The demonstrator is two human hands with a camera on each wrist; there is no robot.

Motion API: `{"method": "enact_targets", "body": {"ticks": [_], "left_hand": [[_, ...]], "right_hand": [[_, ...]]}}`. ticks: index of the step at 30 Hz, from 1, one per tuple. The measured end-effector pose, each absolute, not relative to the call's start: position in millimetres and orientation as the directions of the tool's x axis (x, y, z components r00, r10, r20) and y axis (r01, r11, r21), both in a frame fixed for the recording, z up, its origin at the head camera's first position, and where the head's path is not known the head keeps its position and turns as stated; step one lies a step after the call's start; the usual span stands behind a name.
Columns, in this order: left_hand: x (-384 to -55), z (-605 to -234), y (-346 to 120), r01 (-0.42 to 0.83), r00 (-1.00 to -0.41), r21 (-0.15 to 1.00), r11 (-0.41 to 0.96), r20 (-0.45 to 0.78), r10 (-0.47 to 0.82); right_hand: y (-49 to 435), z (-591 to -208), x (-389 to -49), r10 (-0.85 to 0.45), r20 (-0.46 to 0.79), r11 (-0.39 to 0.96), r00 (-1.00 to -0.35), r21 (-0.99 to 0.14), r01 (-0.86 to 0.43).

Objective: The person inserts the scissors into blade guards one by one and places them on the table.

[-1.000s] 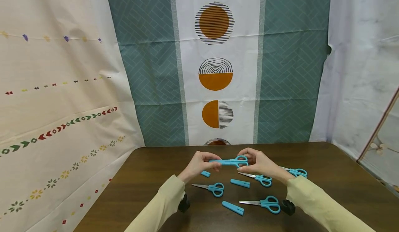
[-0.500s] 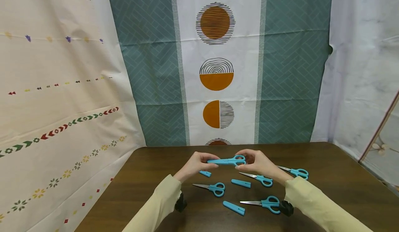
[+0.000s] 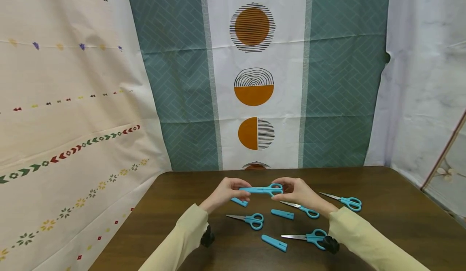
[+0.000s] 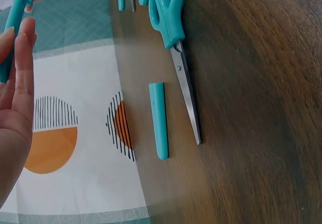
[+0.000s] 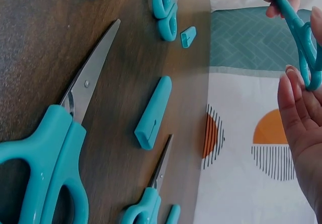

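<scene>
Held level above the table is a pair of light-blue scissors (image 3: pixel 274 189), its blades hidden in a matching blue cap (image 3: pixel 255 190). My left hand (image 3: pixel 227 194) pinches the cap end between thumb and fingers. At the handle loops, my right hand (image 3: pixel 298 192) grips with its thumb and fingertips; the right wrist view shows the loops between them. Below lie uncapped scissors (image 3: pixel 253 221) near my left hand, others (image 3: pixel 316 238) at the front right, and a third pair (image 3: pixel 309 212) partly under my right hand.
Loose blue caps lie among the scissors: one at the front (image 3: pixel 274 243), one mid-table (image 3: pixel 282 214), one partly behind my left hand (image 3: pixel 239 202). Further uncapped scissors (image 3: pixel 351 203) lie at the right. A patterned cloth (image 3: pixel 255 101) hangs behind the dark wooden table (image 3: pixel 174 230).
Both hands have shifted slightly left together with the capped scissors. The scissors at the far right now show more of their blade. The things on the table have stayed put.
</scene>
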State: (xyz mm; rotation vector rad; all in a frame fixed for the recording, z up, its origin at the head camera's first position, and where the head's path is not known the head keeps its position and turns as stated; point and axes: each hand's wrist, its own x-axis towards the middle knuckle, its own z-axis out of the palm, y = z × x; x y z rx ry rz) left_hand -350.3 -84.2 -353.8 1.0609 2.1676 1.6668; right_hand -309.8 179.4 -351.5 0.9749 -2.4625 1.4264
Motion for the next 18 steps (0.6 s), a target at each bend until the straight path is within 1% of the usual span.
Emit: {"method": "enact_targets", "body": {"ticks": [4, 9, 11, 18], "left_hand": [[-347, -352, -88, 0.47, -0.731, 0.868, 0.159, 0.282, 0.622], [-350, -354, -93, 0.533, -0.739, 0.815, 0.228, 0.317, 0.594], [-357, -360, -95, 0.544, -0.742, 0.803, 0.243, 0.325, 0.586], [-375, -379, -103, 0.583, -0.751, 0.753, 0.306, 0.355, 0.557]], "right_hand": [[176, -357, -315, -0.468, 0.43, 0.325, -0.772, -0.729, -0.602], [174, -374, -333, -0.457, 0.419, 0.34, -0.785, -0.733, -0.589], [172, -379, -339, -0.449, 0.409, 0.356, -0.794, -0.733, -0.579], [164, -384, -343, -0.438, 0.39, 0.349, -0.81, -0.756, -0.553]]}}
